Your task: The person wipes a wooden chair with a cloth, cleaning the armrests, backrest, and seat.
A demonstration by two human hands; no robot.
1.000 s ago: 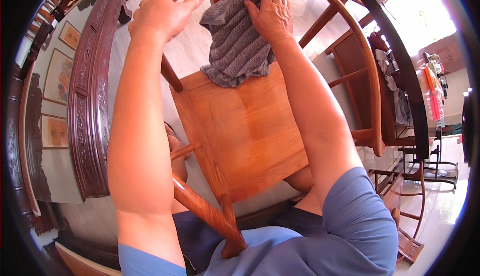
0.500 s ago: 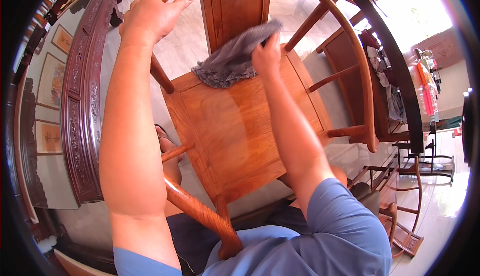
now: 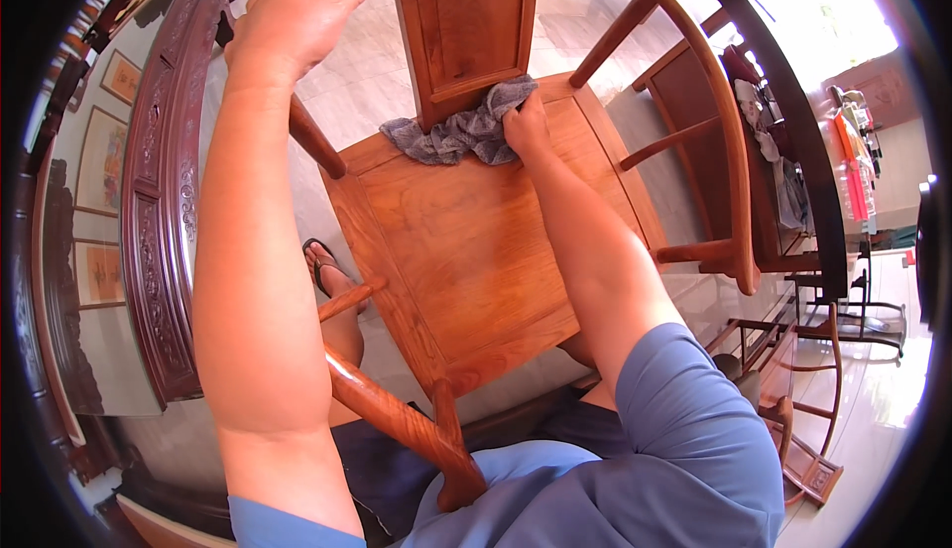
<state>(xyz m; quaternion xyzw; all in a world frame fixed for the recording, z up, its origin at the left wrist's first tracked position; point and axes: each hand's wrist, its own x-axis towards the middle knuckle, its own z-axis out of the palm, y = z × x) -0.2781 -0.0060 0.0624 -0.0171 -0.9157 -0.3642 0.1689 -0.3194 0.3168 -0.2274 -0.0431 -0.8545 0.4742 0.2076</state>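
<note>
A wooden chair with a curved rail (image 3: 724, 92), a paneled back splat (image 3: 465, 22) and a square seat (image 3: 461, 260) stands in front of me. My left hand (image 3: 288, 27) grips the curved rail at the upper left, thumb out to the side. My right hand (image 3: 528, 129) holds a grey ribbed cloth (image 3: 446, 136), which is bunched at the foot of the splat on the rear of the seat.
A carved dark cabinet (image 3: 159, 211) and framed pictures (image 3: 98, 156) are at the left. A dark-edged table (image 3: 808, 181) with cloths and small items is at the right, more chairs (image 3: 813, 409) at the lower right. My sandalled foot (image 3: 327, 270) shows beside the seat.
My right hand has brought the cloth down from the top of the back splat to the seat, where it is now bunched. My left hand stays on the rail, shifted slightly left in view.
</note>
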